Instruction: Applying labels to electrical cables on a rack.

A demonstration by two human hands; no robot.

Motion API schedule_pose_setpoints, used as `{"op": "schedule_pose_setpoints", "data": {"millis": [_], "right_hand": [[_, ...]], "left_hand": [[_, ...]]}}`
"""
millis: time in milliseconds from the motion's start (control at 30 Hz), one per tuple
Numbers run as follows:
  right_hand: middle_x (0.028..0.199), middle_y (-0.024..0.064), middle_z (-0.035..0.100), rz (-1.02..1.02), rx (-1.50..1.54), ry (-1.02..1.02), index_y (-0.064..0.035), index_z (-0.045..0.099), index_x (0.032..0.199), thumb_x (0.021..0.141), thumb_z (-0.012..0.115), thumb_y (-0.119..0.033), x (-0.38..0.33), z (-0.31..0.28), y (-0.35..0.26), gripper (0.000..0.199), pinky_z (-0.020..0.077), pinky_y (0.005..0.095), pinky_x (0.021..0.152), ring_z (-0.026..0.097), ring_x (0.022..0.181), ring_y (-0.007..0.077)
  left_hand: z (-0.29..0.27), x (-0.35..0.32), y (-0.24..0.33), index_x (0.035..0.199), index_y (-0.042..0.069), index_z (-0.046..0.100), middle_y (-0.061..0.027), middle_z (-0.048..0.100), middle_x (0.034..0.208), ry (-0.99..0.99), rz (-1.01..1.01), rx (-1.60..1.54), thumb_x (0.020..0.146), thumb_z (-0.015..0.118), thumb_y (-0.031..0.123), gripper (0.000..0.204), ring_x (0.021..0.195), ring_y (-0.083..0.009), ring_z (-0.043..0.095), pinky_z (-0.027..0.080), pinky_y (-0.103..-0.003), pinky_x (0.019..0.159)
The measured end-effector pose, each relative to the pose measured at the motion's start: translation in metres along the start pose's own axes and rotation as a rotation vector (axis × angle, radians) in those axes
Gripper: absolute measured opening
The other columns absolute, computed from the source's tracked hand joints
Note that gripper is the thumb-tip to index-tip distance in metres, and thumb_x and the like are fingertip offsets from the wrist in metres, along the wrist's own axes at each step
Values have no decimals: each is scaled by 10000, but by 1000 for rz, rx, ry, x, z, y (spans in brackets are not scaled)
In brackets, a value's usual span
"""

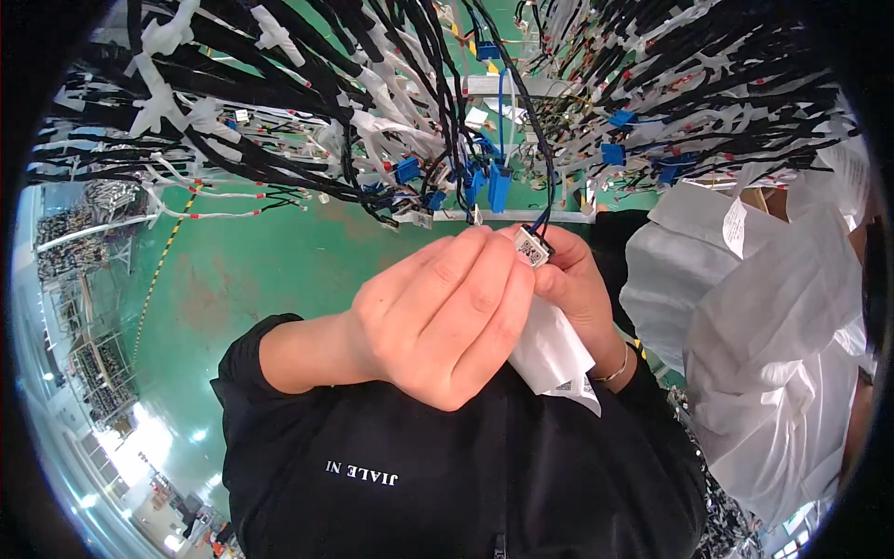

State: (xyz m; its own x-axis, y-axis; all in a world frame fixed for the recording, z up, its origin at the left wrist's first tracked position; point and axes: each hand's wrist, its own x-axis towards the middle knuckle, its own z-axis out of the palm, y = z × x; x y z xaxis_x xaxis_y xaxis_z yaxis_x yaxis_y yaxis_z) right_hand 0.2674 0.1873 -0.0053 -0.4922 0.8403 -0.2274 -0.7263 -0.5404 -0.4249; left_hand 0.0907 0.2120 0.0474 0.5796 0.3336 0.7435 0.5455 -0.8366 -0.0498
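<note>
In front of my chest a small connector [532,249] with a square-coded white label hangs on dark wires. My right hand [579,275] is closed round its right side. From under that hand a white label strip [551,352] droops, with printed squares at its lower end. My left hand [452,312] is closed, its fingers pressed together against the connector's left side. The left fingertips are partly hidden, so their exact grip does not show. Just above both hands a blue connector [498,188] dangles from blue wires.
Thick bundles of black-wrapped wire harness [251,88] with white tape hang across the far side, with more at the far right. Crumpled white sheeting [773,345] stands close on my right. A green floor [214,289] with a yellow-black line [160,265] lies below. Racks [102,377] stand at the left.
</note>
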Motion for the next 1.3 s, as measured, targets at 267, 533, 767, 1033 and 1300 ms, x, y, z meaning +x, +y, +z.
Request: {"op": "schedule_pose_setpoints", "data": {"millis": [267,533,767,1033,1300], "right_hand": [[1077,71,697,-37,-92,-19,-7,638,1187,865,734,-110,7,-9,-7,351,540,274,792,654,915,107],[1055,45,693,89,-133,-139,1,636,1213,853,761,-207,6,-12,-15,434,505,263,848,634,962,102],[1042,52,703,102,-356,-61,13,673,1156,865,711,-41,6,-13,-22,299,518,225,767,644,898,90],[759,22,661,-559,-1255,492,-2,697,1011,857,706,-133,106,-60,-53,203,470,271,673,587,704,100],[878,116,623,-736,-1714,317,-65,690,1068,776,782,-197,205,-38,-76,334,498,373,757,631,841,262]], "left_hand": [[-6,8,-4,973,-85,677,-183,664,949,-137,-84,-101,717,690,26,279,812,-306,685,589,-358,693],[-7,4,9,1043,-21,686,-77,557,988,-84,-1098,-808,847,738,101,237,704,-101,547,468,-243,609],[4,-8,17,1058,-33,606,-88,584,1072,25,-1214,-1138,900,659,9,172,840,-132,604,484,-256,782],[-40,-48,18,1121,-65,525,-162,695,916,189,-1343,-785,960,578,11,186,782,-166,675,566,-300,729],[-51,-71,-8,1065,-42,529,-186,705,981,283,-1507,-747,899,598,-66,181,819,-196,683,562,-321,765]]}}
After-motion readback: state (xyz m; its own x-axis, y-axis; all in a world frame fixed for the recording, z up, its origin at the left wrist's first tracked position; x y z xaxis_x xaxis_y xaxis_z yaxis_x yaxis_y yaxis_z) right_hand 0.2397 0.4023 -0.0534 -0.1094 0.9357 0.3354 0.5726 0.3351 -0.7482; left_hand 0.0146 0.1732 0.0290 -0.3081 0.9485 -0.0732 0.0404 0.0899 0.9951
